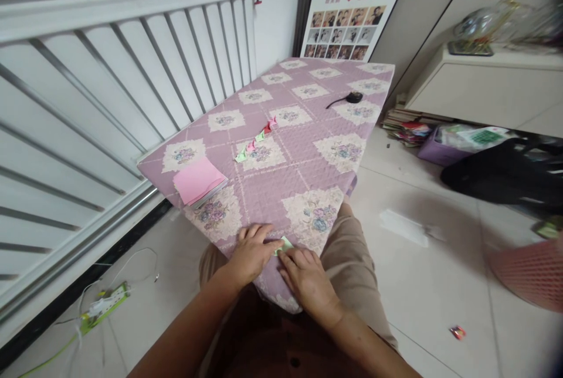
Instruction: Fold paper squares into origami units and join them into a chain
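- Slip: the green slip (286, 243) lies flat or nearly so on the counter (268, 193), in the gap between the two hands, near the counter's corner that points at the person.
- Key relation: slip is just right of the left hand (254, 252) and just ahead of the fingertips of the right hand (309, 280). Both touch or overlap it, so neither is clearly nearer.
- Long axis: cannot tell. Fingers cover too much of the slip; the part in view pokes out beyond the fingertips, away from the body.
- Left: fingers half bent, palm down, spread a little, thumb stretched right onto the slip's left side. Thumb looks to press; a full pinch can't be confirmed.
- Right: palm down, fingers close together and slightly curled, tips at the slip's near right edge. Thumb tucked in below the fingers; grip underneath hidden, so can't tell if it pinches or only presses.
- Pad: pink pad (199, 181) sits ahead and left of the left hand, apart from it, near the counter's left edge.
- Row: folded pieces (251, 146) in green, pink and red run in a slanted line straight ahead of the left hand, well apart, far end leaning right.
- Black object (354, 97): well ahead and right of the right hand, thin tail toward the left. Nothing touches it.
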The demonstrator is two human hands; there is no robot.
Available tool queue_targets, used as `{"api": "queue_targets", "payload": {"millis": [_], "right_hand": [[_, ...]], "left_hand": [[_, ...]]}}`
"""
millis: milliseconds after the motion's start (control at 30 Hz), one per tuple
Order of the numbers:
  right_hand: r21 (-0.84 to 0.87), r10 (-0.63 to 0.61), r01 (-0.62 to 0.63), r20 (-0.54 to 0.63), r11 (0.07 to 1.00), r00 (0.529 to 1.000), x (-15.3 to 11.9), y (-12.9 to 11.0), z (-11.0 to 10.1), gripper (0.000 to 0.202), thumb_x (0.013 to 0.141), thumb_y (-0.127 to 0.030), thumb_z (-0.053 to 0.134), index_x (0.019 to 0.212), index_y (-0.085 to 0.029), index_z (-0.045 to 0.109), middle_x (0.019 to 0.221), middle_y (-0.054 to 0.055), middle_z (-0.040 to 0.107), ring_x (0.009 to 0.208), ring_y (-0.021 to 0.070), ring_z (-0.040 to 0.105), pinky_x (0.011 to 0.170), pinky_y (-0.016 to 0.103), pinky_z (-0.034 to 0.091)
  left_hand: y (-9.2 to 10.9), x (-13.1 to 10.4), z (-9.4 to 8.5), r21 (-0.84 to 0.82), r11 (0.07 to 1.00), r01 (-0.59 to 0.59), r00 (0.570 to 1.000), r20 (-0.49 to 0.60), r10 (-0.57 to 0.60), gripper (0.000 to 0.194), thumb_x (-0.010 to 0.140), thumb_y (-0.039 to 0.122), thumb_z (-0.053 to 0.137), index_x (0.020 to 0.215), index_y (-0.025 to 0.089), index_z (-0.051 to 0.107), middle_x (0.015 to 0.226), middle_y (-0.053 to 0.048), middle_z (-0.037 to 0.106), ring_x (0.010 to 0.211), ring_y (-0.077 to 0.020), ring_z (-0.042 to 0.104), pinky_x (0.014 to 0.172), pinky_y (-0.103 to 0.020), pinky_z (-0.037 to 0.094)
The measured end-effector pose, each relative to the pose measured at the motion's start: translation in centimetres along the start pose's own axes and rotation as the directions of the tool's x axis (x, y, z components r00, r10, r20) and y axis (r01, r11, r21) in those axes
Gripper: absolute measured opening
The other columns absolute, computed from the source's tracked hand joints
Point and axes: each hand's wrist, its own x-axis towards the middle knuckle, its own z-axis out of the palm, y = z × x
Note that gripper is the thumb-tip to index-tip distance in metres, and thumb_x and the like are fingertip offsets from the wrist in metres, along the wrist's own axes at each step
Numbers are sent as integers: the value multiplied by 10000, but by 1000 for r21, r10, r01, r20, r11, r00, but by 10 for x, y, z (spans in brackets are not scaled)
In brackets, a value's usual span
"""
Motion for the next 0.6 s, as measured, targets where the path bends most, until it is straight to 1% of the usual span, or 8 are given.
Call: {"api": "queue_targets", "payload": {"millis": [133,233,333,400,467,533,600], "right_hand": [[-13,0,0,64,1000,998,-4,2,-3,438,836,-363,645,1232,-190,569,1082,87,619,1010,249,504,897,393,356],[-42,2,1,76,999,997,-2,2,-6,418,844,-389,632,1217,-207,582,1073,83,628,1020,248,511,936,417,333],[-63,-3,8,81,998,997,1,1,-6,414,836,-404,640,1199,-212,592,1055,74,637,1004,238,523,957,430,318],[-68,-9,13,69,998,998,2,1,-5,426,823,-416,654,1192,-211,595,1055,69,639,999,236,526,962,435,314],[-66,-6,10,53,998,999,1,1,-4,421,812,-420,664,1174,-213,604,1056,63,641,998,236,527,968,440,307],[-62,6,-4,37,998,999,0,0,-2,395,811,-409,668,1151,-215,615,1067,57,643,1003,235,527,977,441,299],[-55,18,-16,23,998,1000,-2,0,0,375,818,-389,662,1146,-213,618,1089,54,642,1020,234,524,987,437,293]], "left_hand": [[-7,2,-5,-34,999,-7,998,57,9,399,880,280,558,1249,432,536,1446,-6,360,1266,-260,324,1039,-493,240],[-14,8,-12,-51,999,-18,994,103,23,418,865,285,581,1246,452,532,1476,0,310,1311,-275,274,1062,-555,186],[-13,11,-18,-34,998,-60,992,111,63,417,853,271,600,1237,425,549,1469,-11,314,1309,-274,279,1065,-547,214],[-4,8,-19,0,997,-72,995,66,72,384,864,250,582,1232,359,569,1420,-39,379,1271,-264,331,1047,-492,287],[9,0,-14,33,999,-34,999,0,34,306,902,235,523,1194,287,598,1290,-57,500,1192,-241,411,1004,-429,363],[23,-10,-4,25,1000,-8,1000,-3,8,252,919,237,501,1142,249,618,1129,-44,585,1075,-206,486,950,-364,417],[34,-19,9,47,999,21,999,-36,-19,280,918,205,497,1184,215,587,1103,-54,602,1052,-205,503,941,-356,427]]}}
